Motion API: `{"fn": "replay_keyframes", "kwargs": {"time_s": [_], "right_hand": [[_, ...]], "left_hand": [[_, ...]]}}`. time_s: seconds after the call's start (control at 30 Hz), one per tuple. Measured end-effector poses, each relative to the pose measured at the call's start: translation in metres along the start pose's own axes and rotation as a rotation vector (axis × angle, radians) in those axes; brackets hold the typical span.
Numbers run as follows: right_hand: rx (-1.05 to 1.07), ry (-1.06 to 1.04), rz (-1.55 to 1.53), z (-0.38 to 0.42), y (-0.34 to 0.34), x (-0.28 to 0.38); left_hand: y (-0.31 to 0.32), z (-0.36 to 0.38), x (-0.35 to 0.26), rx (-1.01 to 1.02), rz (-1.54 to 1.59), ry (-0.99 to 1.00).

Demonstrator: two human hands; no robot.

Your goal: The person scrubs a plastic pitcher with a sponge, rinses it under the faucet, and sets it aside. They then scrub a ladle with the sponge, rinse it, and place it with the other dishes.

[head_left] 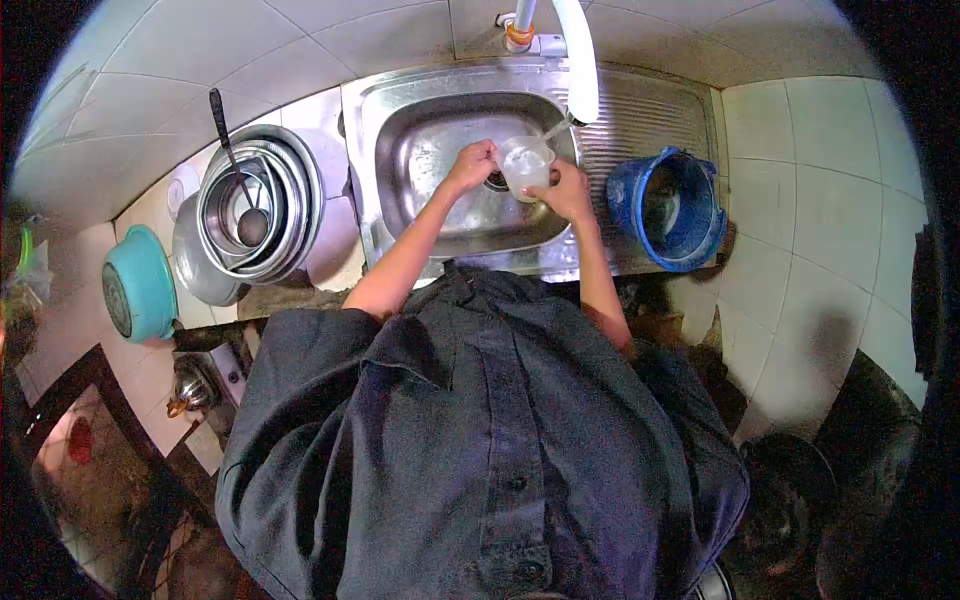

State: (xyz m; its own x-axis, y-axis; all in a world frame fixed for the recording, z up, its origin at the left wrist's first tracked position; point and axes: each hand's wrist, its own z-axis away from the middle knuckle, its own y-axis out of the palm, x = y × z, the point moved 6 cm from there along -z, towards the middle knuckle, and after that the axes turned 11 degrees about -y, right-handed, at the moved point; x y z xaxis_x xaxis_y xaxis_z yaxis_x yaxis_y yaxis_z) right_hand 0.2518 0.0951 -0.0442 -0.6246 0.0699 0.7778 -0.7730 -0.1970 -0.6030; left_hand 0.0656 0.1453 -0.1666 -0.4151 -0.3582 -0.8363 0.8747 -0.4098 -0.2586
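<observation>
Over the steel sink [405, 215] I hold a translucent whitish plastic mug [524, 175] between both hands. My left hand [472, 168] is closed at its left edge, with the fingertips partly hidden. On the other side, my right hand [564, 190] grips the lower right of the mug, thumb across the front. A white tap spout [581, 75] reaches down from above, and a thin stream of water [559, 129] runs from its end toward the mug's rim. Behind the mug the sink drain [496, 181] partly shows.
Right of the basin, a blue bucket [634, 190] lies tilted on the ribbed drainboard [640, 120]. Stacked steel bowls [300, 165] with a black-handled ladle [222, 120] stand on the left. A turquoise basin [152, 285] leans at the counter's far left edge.
</observation>
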Motion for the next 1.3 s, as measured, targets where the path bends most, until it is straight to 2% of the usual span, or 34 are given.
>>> {"fn": "replay_keyframes", "kwargs": {"time_s": [0.3,0.4,0.5,0.73,0.83,0.93,1.0,1.13,1.2,1.3], "right_hand": [[0.068,0.060,-0.122,0.008,0.004,-0.012],[0.009,-0.047,-0.133,0.007,0.014,-0.035],[0.040,-0.002,-0.083,0.011,0.013,-0.028],[0.088,0.032,-0.131,0.008,0.029,-0.035],[0.074,0.045,-0.134,0.008,0.020,-0.007],[0.060,0.032,-0.070,0.005,0.019,-0.007],[-0.023,-0.175,-0.051,0.000,0.020,-0.003],[-0.036,-0.122,-0.095,-0.002,0.028,0.000],[-0.054,-0.085,0.034,-0.002,0.028,-0.001],[-0.080,-0.115,-0.036,-0.004,0.035,-0.011]], "left_hand": [[0.012,0.013,-0.007,0.161,0.217,-0.062],[0.015,0.009,0.005,0.156,0.230,-0.104],[0.007,0.022,-0.007,0.146,0.117,-0.136],[-0.003,0.023,0.009,0.121,0.134,-0.182],[-0.015,0.031,-0.004,0.061,0.133,-0.166],[-0.018,0.035,-0.012,0.119,0.269,-0.209],[-0.014,0.031,-0.008,0.193,0.373,-0.227],[-0.009,0.037,-0.015,0.208,0.370,-0.232],[-0.006,0.037,-0.012,0.196,0.398,-0.220],[-0.005,0.032,-0.001,0.184,0.406,-0.161]]}}
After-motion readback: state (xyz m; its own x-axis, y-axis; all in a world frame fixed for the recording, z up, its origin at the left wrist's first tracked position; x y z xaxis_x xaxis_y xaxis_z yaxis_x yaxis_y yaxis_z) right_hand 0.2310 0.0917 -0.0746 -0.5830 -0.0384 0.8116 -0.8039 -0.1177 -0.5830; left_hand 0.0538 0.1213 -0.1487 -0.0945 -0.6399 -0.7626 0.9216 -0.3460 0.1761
